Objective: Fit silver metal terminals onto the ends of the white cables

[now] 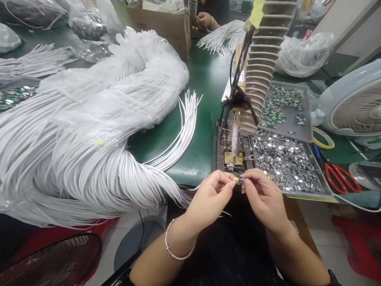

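The left hand point(210, 200) and right hand point(263, 196) work at 6 o'clock in the view, over the near edge of the green desk point(193, 151). Both are narrow, each closed in a fingertip pinch. The small yellow part point(236, 180) sits at the left hand's fingertips, just beside the right hand, so the left hand is the nearer; its exact type is too small to tell. A fine wire point(262, 184) leaves the part and runs along a near-level axis toward 3 o'clock, passing through the right hand's pinch. From the hands, a soldering iron point(235, 135) stands in its holder at 12 o'clock, above a yellow pad point(233, 158). A tray of metal clips point(285, 161) lies at 2 o'clock, and a white cable bundle point(89, 159) spreads from 9 to 11 o'clock.
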The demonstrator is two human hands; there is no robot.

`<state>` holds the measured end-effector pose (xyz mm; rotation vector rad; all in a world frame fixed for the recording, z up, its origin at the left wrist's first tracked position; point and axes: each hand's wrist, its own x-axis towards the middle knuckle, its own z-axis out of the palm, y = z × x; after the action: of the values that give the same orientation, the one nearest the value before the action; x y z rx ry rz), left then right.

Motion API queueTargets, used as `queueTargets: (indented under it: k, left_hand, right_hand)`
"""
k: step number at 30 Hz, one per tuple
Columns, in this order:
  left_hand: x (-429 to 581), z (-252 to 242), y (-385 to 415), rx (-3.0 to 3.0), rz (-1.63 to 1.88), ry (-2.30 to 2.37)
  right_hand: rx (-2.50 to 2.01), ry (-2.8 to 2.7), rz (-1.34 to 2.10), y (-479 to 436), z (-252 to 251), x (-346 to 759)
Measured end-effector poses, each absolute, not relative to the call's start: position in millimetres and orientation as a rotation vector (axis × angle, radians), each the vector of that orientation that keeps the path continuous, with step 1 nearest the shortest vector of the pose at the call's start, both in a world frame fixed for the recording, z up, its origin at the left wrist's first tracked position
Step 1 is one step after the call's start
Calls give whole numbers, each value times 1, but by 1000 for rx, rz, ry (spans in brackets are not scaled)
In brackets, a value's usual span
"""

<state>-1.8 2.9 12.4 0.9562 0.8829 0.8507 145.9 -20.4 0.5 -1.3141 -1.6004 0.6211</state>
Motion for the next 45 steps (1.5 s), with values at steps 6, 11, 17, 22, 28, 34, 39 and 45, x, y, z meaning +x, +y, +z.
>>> queueTargets:
  k: [6, 11, 17, 22, 28, 34, 39, 45]
  left_hand:
    - [-1, 10, 3, 1006, 851, 898]
    - [-1, 10, 2, 1028, 857, 911]
    - [-1, 12, 2, 1032, 866, 898]
    - [0, 13, 3, 1054, 876, 915]
    - [0, 15, 6, 1021, 867, 956]
    - [0, 18, 7, 1004, 842, 984]
    - [0, 18, 7, 1002, 849, 989]
    - [0, 18, 9, 1016, 854, 997]
  right_hand:
    - [-1302, -1612, 620, -19, 1, 144]
    - [-1292, -1619, 624, -19, 1, 144]
    - [-1285, -1644, 617, -17, -2, 145]
    - [-1236, -1733, 476, -15, 2, 146]
    - [-1162, -1740, 273, -19, -8, 146]
    - [-1071, -1507, 250, -26, -27, 145]
    - [-1053, -1598, 226, -27, -22, 145]
    - [-1062, -1672, 173, -25, -17, 145]
